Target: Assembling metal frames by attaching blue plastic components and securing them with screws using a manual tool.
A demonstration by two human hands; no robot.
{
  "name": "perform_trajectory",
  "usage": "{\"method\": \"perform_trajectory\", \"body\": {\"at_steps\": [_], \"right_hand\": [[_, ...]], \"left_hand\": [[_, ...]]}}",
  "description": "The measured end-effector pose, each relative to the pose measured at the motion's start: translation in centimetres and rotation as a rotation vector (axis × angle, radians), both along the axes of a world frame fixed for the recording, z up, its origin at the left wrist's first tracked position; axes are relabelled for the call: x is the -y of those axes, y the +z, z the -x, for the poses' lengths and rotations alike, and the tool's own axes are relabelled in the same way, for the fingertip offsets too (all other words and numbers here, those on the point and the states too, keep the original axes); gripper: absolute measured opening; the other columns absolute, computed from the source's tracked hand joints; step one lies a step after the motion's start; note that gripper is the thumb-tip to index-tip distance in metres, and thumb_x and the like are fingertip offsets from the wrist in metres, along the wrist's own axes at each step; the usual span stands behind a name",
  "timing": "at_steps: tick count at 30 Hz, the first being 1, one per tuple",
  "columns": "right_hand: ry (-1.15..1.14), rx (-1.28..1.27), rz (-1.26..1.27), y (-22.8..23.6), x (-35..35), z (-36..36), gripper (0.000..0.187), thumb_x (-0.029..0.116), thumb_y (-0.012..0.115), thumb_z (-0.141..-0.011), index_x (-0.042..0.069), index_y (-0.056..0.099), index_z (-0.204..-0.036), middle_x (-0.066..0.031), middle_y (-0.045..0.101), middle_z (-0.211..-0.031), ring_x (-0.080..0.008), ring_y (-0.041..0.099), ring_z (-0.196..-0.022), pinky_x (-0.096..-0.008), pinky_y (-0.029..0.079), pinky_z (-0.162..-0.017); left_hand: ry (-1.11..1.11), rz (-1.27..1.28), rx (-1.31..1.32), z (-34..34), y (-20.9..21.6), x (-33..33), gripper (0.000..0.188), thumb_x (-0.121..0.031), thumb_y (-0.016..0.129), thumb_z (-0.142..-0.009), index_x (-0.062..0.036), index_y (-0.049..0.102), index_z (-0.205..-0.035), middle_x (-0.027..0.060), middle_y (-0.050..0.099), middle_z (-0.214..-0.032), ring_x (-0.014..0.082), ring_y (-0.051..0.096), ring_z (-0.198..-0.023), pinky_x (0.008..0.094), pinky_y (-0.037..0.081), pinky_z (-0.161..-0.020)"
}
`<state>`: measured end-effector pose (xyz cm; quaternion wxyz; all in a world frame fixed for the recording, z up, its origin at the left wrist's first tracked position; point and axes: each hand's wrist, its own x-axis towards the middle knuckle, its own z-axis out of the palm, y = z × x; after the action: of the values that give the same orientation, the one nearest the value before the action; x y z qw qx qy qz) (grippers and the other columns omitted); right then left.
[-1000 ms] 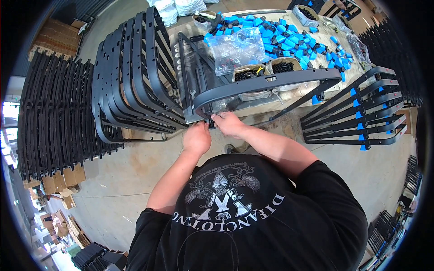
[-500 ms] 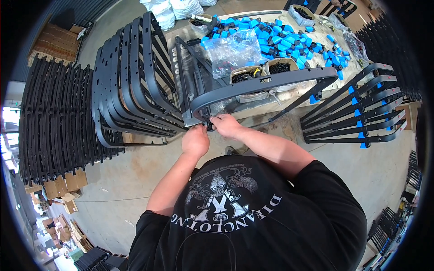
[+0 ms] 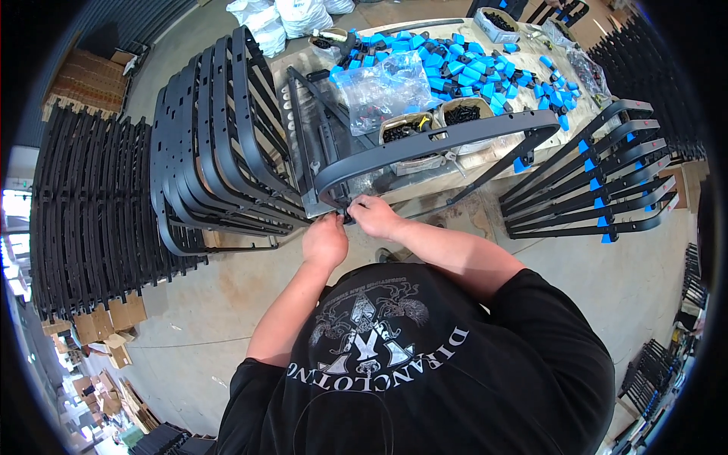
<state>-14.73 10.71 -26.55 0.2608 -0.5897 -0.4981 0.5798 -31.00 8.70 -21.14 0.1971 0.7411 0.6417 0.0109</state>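
Note:
A black metal frame (image 3: 447, 141) with a rounded corner leans across the near edge of the worktable. At its near left end, both my hands are close together. My left hand (image 3: 326, 240) is closed on a small black part (image 3: 347, 216), mostly covered by fingers. From the right, my right hand (image 3: 374, 217) pinches at the same spot; what its fingertips hold is hidden. A blue-and-black plastic piece (image 3: 522, 164) sits on the frame's right end. Just beyond the frame, two open boxes (image 3: 406, 129) hold black screws, with a yellow-tipped tool in the left one.
Black frames (image 3: 201, 144) stand in a row at left, beside a tall stack (image 3: 87, 212). More frames with blue pieces (image 3: 591, 182) stand at right. Blue-and-black plastic pieces (image 3: 470, 72) and a clear bag (image 3: 387, 91) lie on the worktable (image 3: 497, 155). White sacks (image 3: 303, 17) stand behind.
The view has shifted slightly. My right fingers have moved a little over the small black part; my left hand stays beside it. The frame keeps its place.

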Motion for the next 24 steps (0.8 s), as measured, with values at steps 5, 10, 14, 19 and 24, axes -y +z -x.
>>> {"method": "perform_trajectory", "body": {"at_steps": [5, 10, 14, 19, 24], "right_hand": [[0.01, 0.024, 0.019, -0.5, 0.2, 0.3, 0.041, 0.033, 0.055, -0.1, -0.005, 0.068, -0.111, -0.0148, 0.07, -0.092, -0.0215, 0.064, -0.086, -0.036, 0.051, -0.081], [-0.062, -0.063, 0.033, 0.7, 0.7, 0.9, 0.043, 0.034, 0.051, -0.103, -0.006, 0.067, -0.112, -0.0182, 0.07, -0.091, -0.0273, 0.067, -0.086, -0.0403, 0.052, -0.083], [-0.053, -0.122, 0.432, 2.1, -1.0, 0.3, 0.047, 0.038, 0.05, -0.104, -0.006, 0.066, -0.113, -0.0221, 0.071, -0.093, -0.036, 0.068, -0.089, -0.0429, 0.053, -0.086], [0.007, 1.091, -0.641, 6.3, -4.9, -7.5, 0.031, 0.03, 0.065, -0.086, 0.012, 0.071, -0.112, -0.0119, 0.066, -0.112, -0.035, 0.059, -0.112, -0.0512, 0.05, -0.092], [-0.033, 1.309, -0.31, 3.0, -8.1, -16.0, 0.032, 0.02, 0.054, -0.094, 0.011, 0.065, -0.123, -0.0135, 0.069, -0.12, -0.0316, 0.065, -0.113, -0.0488, 0.05, -0.096]], "left_hand": [[0.002, 0.005, -0.007, -0.2, 0.5, 0.1, 0.033, -0.028, 0.047, -0.103, -0.0019, 0.067, -0.1, 0.0223, 0.071, -0.102, 0.04, 0.069, -0.095, 0.0518, 0.055, -0.081], [-0.008, 0.014, -0.047, -0.2, 0.6, -0.1, 0.034, -0.029, 0.046, -0.104, -0.0025, 0.067, -0.101, 0.0228, 0.071, -0.1, 0.0414, 0.069, -0.093, 0.0524, 0.054, -0.081], [-0.001, 0.039, -0.04, -0.1, 0.6, -0.1, 0.035, -0.031, 0.045, -0.105, -0.0029, 0.067, -0.102, 0.0235, 0.071, -0.101, 0.0428, 0.068, -0.092, 0.0535, 0.053, -0.082], [0.053, 0.061, -0.038, 0.2, 0.3, 0.1, 0.036, -0.031, 0.045, -0.105, -0.0025, 0.067, -0.102, 0.024, 0.071, -0.102, 0.043, 0.068, -0.094, 0.0534, 0.053, -0.083], [0.002, 0.015, 0.011, 0.1, -0.2, 0.1, 0.036, -0.032, 0.045, -0.105, -0.003, 0.066, -0.104, 0.023, 0.071, -0.102, 0.0424, 0.069, -0.094, 0.0537, 0.054, -0.082]]}}
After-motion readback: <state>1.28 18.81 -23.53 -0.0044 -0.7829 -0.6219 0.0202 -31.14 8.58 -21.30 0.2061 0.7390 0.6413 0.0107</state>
